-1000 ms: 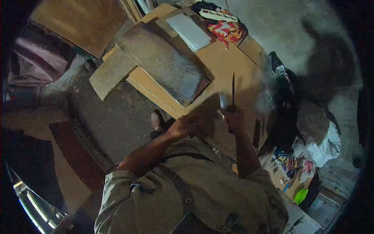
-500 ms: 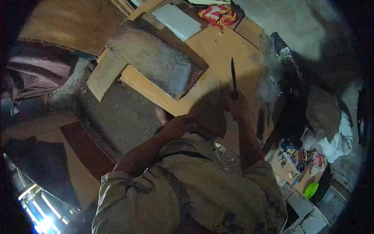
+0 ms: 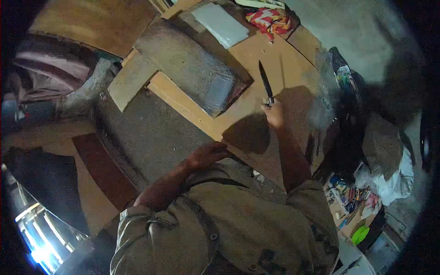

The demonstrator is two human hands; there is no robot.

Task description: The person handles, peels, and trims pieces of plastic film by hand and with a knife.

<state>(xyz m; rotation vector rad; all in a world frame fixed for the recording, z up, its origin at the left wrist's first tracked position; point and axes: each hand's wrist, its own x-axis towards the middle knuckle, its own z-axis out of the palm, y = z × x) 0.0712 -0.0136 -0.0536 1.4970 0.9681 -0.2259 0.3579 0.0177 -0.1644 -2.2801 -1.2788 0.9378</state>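
the tabletop (image 3: 293, 59) carries a worn board (image 3: 174, 50), lying flat, likely for steadiness. the left grip (image 3: 206, 156) is near the tabletop's front edge; whether it holds anything, i cannot tell. the right grip (image 3: 275, 114) holds the knife (image 3: 265, 79) by its handle above the tabletop, blade pointing forward, presumably for safety.

matt metal-looking knife (image 3: 264, 79), rough worn board (image 3: 176, 51), glossy plastic packet (image 3: 219, 92), smooth matt tabletop (image 3: 295, 62), wrinkled cloth (image 3: 269, 21)

Head-worn view, facing forward and down — wide, shirt (image 3: 261, 215) nearest
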